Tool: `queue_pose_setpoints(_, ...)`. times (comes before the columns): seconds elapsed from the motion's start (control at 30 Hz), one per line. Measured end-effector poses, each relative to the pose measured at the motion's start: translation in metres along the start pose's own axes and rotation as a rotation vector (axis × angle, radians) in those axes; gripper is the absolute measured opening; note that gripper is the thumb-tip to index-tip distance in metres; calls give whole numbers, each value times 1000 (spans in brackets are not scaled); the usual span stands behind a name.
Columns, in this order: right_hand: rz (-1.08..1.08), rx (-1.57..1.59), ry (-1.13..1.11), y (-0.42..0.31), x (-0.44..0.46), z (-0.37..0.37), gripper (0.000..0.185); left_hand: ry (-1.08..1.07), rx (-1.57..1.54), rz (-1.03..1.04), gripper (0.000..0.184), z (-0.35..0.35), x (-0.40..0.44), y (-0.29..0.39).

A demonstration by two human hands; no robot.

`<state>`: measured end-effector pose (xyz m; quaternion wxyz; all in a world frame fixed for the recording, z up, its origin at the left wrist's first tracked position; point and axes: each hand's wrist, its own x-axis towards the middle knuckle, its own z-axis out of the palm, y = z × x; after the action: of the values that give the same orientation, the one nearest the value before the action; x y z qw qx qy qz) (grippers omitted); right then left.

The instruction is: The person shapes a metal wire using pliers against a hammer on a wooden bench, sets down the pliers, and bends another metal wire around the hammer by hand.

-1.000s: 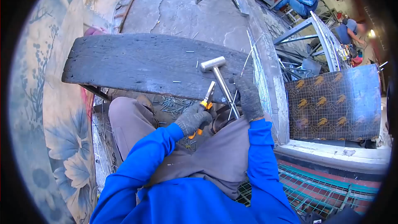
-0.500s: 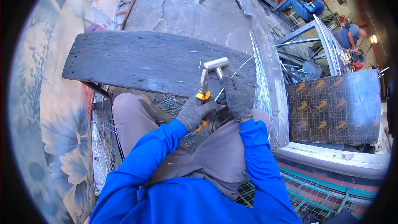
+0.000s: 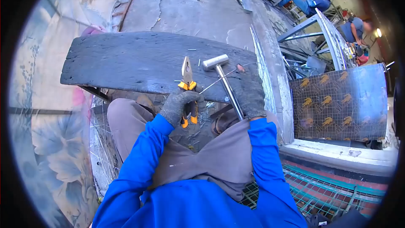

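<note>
Pliers with yellow and black handles are in my left hand, its gloved fingers closed round them and the jaws pointing away from me over the bench edge. My right hand, gloved too, has its fingers closed at a thin wire, which slants down toward my left hand. A metal hammer lies with its head on the dark wooden bench and its handle beside my right hand, running down to my thigh. Short metal pieces lie on the bench.
More cut pieces are scattered on the floor below the bench. Long thin rods run along the right side. A patterned panel stands further right, near metal frames. Two people are at the upper right. A painted cloth hangs at the left.
My left hand has moved left with the pliers, away from my right hand, and the jaws no longer overlap the hammer. The wire now slants across the hammer handle.
</note>
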<state>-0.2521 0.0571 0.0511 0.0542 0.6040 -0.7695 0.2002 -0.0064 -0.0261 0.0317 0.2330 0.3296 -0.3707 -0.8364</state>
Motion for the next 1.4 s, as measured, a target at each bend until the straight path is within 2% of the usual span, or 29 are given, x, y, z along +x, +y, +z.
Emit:
queue_pose_setpoints(0.1, 75, 94, 50, 0, -1, 4, 46, -29, -110, -14, 21, -17, 7, -11)
queue_pose_setpoints(0.13, 75, 95, 51, 2, -1, 6, 46, -75, -272, -21, 24, -25, 18, -20)
queue_pose_setpoints(0.17, 36, 42, 32, 7, -1, 6, 40, -76, -271, -19, 24, -32, 22, -31)
queue_pose_setpoints(0.23, -4, -10, 16, 0, 3, -3, 34, -20, -639, 9, 26, -10, 8, -8)
queue_pose_setpoints(0.27, -64, -12, 129, -9, 7, -12, 30, -168, -751, 36, 27, -17, 10, -10)
queue_pose_setpoints(0.3, -128, -11, 241, -17, 9, -18, 25, -165, -751, 41, 27, -22, 12, -11)
queue_pose_setpoints(0.43, -319, 99, 262, -7, 6, -20, 23, -82, -749, 128, 30, -27, 13, -5)
queue_pose_setpoints(0.5, -303, 196, 324, -13, 2, -21, 21, 274, -678, 92, 31, -20, 9, 2)
queue_pose_setpoints(0.57, -292, 143, 364, -10, 0, -16, 21, 212, -708, 112, 33, -28, 16, -5)
queue_pose_setpoints(0.63, -193, 169, 401, -9, 1, -18, 20, 181, -393, 121, 45, -16, 11, 0)
queue_pose_setpoints(0.67, -200, 170, 403, -7, 1, -18, 20, 3, -477, 148, 57, -19, 8, -5)
queue_pose_setpoints(0.7, -206, 158, 390, -6, 0, -17, 20, 8, -478, 152, 57, -20, 10, -8)
queue_pose_setpoints(0.77, -209, 155, 369, -5, -2, -15, 21, -137, -348, 94, 64, -19, 14, -17)
queue_pose_setpoints(0.83, -304, 77, 331, -7, -1, -18, 27, -154, -263, 84, 64, -11, 11, -16)
queue_pose_setpoints(0.9, -279, 73, 278, -8, -3, -16, 27, -205, -65, -16, 63, -6, 9, -18)
queue_pose_setpoints(0.97, -252, 67, 229, -8, -6, -14, 26, -231, -52, 1, 62, -6, 9, -24)
queue_pose_setpoints(1.03, -320, 136, 238, -7, -8, -11, 29, -258, 208, -91, 62, -2, 3, -13)
queue_pose_setpoints(1.07, -318, 136, 239, -8, -9, -10, 29, -269, 176, -93, 62, -5, 6, -20)
queue_pose_setpoints(1.13, -168, 271, 148, -14, -11, -9, 27, -245, 160, -126, 62, -7, 11, -28)
queue_pose_setpoints(1.27, -188, 329, 186, -17, -7, -7, 23, -201, 116, -197, 60, -14, 20, -42)
queue_pose_setpoints(1.33, -103, 392, 94, -21, -6, -9, 18, -222, 51, -188, 60, -11, 16, -35)
queue_pose_setpoints(1.4, -95, 404, 97, -24, -6, -8, 18, -244, -12, -180, 61, -5, 8, -25)
